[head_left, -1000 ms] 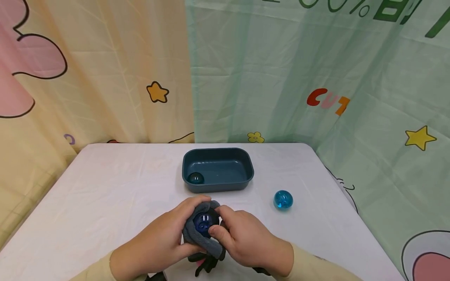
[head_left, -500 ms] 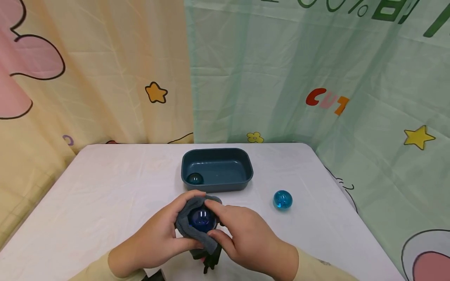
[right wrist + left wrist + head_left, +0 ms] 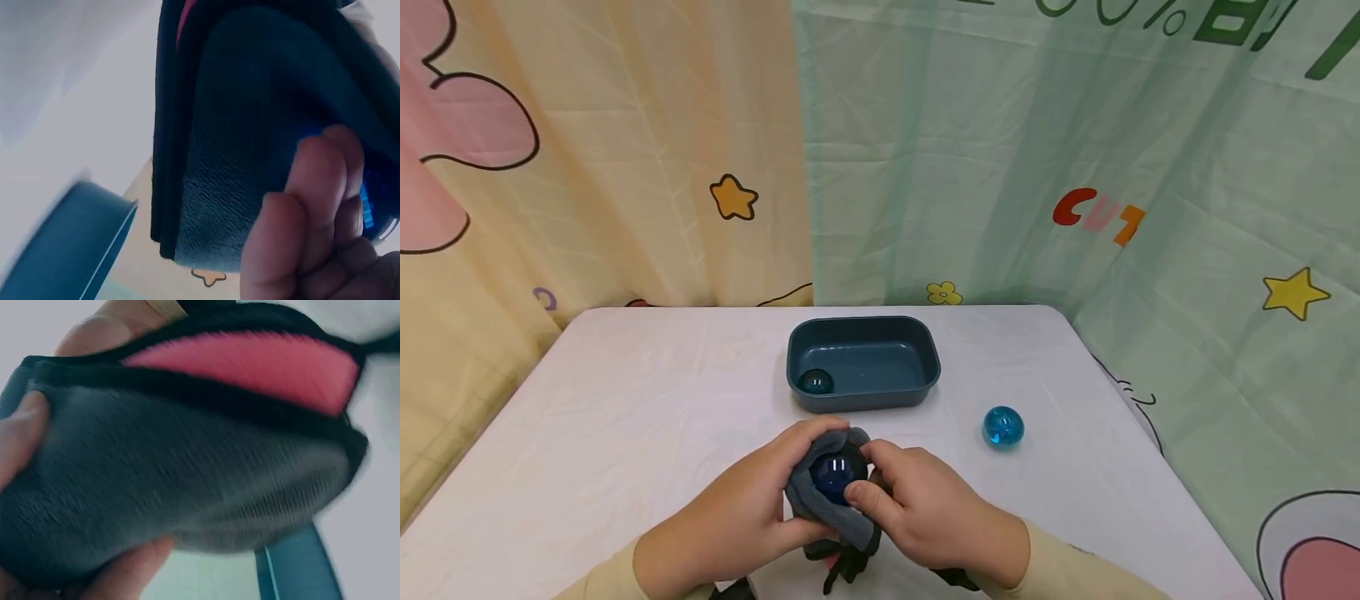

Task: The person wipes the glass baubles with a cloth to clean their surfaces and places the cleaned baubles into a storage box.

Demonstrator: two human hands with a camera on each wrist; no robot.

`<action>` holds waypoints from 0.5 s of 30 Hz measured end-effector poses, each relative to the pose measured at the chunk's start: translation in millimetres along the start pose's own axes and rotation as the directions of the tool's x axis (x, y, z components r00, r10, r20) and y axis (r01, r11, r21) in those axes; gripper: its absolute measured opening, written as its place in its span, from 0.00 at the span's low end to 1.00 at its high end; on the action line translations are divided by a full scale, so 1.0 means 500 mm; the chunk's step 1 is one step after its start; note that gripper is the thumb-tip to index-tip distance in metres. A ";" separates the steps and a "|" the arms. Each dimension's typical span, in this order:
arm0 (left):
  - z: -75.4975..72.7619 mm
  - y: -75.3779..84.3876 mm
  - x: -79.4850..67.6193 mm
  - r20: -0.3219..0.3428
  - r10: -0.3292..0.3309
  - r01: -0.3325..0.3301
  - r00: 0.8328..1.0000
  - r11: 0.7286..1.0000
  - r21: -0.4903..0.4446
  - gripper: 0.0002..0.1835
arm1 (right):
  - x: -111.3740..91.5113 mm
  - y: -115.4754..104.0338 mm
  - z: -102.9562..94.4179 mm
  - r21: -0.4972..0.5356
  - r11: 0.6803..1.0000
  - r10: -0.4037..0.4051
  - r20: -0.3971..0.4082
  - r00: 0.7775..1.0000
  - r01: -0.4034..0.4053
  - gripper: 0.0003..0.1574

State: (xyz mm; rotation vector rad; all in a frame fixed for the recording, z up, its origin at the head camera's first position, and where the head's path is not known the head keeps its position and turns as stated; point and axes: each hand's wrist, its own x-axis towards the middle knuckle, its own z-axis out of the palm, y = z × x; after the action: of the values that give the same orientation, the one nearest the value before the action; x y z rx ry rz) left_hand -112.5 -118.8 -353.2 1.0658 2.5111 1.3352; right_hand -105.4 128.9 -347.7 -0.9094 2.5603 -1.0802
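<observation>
A dark blue glass ball (image 3: 833, 477) sits in the fold of a fuzzy grey cloth (image 3: 844, 525). My left hand (image 3: 733, 504) cups the cloth from the left, its thumb below and fingers above the ball. On the other side my right hand (image 3: 928, 504) grips the ball, thumb at its lower right edge and index finger at its upper right. In the left wrist view the cloth shows a black trim and a pink patch (image 3: 269, 369). Curled fingertips (image 3: 319, 169) of the right hand lie against cloth and ball in the right wrist view.
Just beyond the hands stands a dark teal tray (image 3: 880, 398), with a dark teal glass ball (image 3: 816, 382) in its near left corner. A bright blue glass ball (image 3: 1003, 427) lies on the white table (image 3: 625, 400) to the right. Printed curtains (image 3: 925, 150) hang behind.
Half a second ago the hands, cloth and ball shifted slightly left, with more of the ball showing. They are now back near their earlier place. Tray and other balls stay put.
</observation>
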 end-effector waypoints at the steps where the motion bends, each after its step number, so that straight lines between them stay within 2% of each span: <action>1: 0.000 -0.002 0.000 -0.003 0.010 -0.010 1.000 1.000 -0.021 0.45 | 0.001 0.001 0.003 -0.005 1.000 -0.014 -0.015 1.000 0.013 0.23; 3: -0.001 -0.005 0.001 -0.021 0.031 -0.032 0.999 0.997 -0.066 0.45 | 0.001 0.000 0.009 -0.060 0.998 -0.034 -0.055 0.998 0.030 0.23; 5: -0.004 -0.006 0.000 -0.048 0.054 -0.059 0.997 0.993 -0.103 0.46 | -0.002 -0.005 0.011 -0.140 0.989 -0.053 -0.080 0.995 0.041 0.29; 8: -0.011 -0.004 -0.002 -0.083 0.056 -0.067 0.995 0.990 -0.126 0.47 | -0.005 -0.016 0.008 -0.217 0.974 -0.081 -0.074 0.994 0.063 0.35; 10: -0.014 -0.001 -0.003 -0.086 0.054 -0.064 0.995 0.990 -0.122 0.47 | -0.007 -0.020 0.007 -0.297 0.949 -0.134 -0.086 0.987 0.103 0.38; 13: -0.014 0.003 -0.004 -0.070 0.051 -0.058 0.996 0.993 -0.102 0.46 | -0.008 -0.019 0.012 -0.420 0.895 -0.226 -0.130 0.965 0.153 0.39; 15: -0.012 0.005 -0.004 -0.056 0.059 -0.063 0.997 0.995 -0.080 0.46 | -0.010 -0.016 0.016 -0.435 0.885 -0.253 -0.156 0.955 0.163 0.38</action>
State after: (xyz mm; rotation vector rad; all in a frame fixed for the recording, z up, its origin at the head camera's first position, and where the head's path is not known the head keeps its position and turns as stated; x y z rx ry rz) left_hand -111.9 -123.2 -348.1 1.1129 2.4564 1.4882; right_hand -94.6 123.3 -347.9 -1.2589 2.9953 -0.7095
